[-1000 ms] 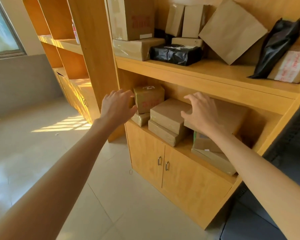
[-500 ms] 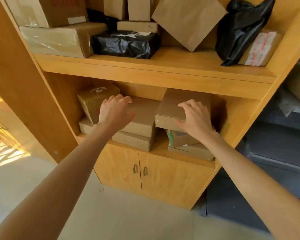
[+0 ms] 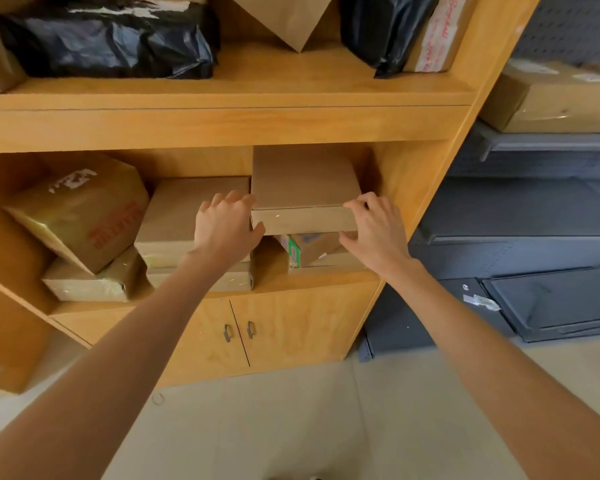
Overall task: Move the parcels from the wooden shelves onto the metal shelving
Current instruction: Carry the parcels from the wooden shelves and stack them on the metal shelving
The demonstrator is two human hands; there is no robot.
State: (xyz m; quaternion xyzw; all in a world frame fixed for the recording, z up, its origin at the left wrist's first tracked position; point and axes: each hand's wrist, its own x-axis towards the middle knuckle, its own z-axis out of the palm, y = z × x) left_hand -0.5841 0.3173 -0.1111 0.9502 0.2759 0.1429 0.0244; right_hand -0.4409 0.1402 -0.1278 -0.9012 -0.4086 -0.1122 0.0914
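A flat brown cardboard parcel (image 3: pixel 302 185) lies on top of a stack at the right of the lower wooden shelf (image 3: pixel 329 276). My left hand (image 3: pixel 226 227) grips its front left corner, fingers on top and thumb underneath. My right hand (image 3: pixel 375 230) grips its front right corner the same way. Under it sits a box with a green label (image 3: pixel 307 249). The grey metal shelving (image 3: pixel 541 140) stands to the right of the wooden unit, with one taped brown parcel (image 3: pixel 551 98) on it.
Left of the held parcel are two stacked flat boxes (image 3: pixel 182 220) and a tilted taped box with red print (image 3: pixel 80 209). The upper wooden shelf holds black bag parcels (image 3: pixel 111 39) and brown packets. Cabinet doors (image 3: pixel 238 332) are below; beige floor lies in front.
My left hand has moved right from the middle stack to the flat parcel's left corner. My right hand has shifted to its right corner. The view has come closer and swung right.
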